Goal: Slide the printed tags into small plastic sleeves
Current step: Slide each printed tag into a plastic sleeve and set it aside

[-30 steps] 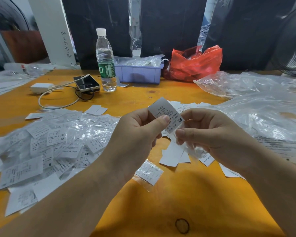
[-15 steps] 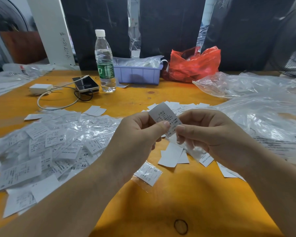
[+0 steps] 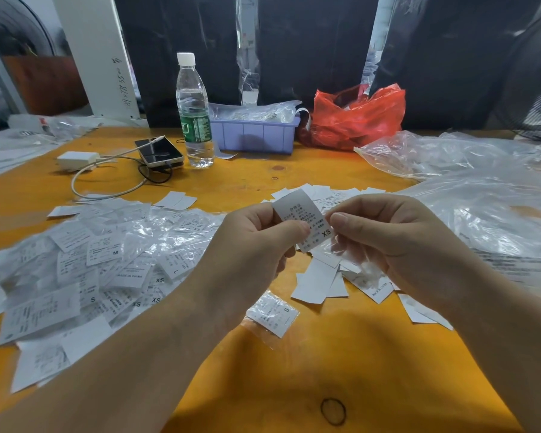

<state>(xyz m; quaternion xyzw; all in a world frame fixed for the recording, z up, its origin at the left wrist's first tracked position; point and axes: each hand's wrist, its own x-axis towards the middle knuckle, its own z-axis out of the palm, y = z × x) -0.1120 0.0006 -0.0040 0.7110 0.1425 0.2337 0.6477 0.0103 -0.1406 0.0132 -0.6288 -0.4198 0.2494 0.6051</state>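
A big orange table is holding everything. A heap of tags in clear sleeves is lying on its left side. One bagged tag is sitting alone near the middle, and loose white tags are lying just beside it on the right. A water bottle is standing upright at the back, next to a purple tray. A red bag is sitting right of the tray. A phone is lying left of the bottle, with a white charger and its cable near it. Big clear plastic bags are spreading over the right side. A black rubber band is lying at the front.
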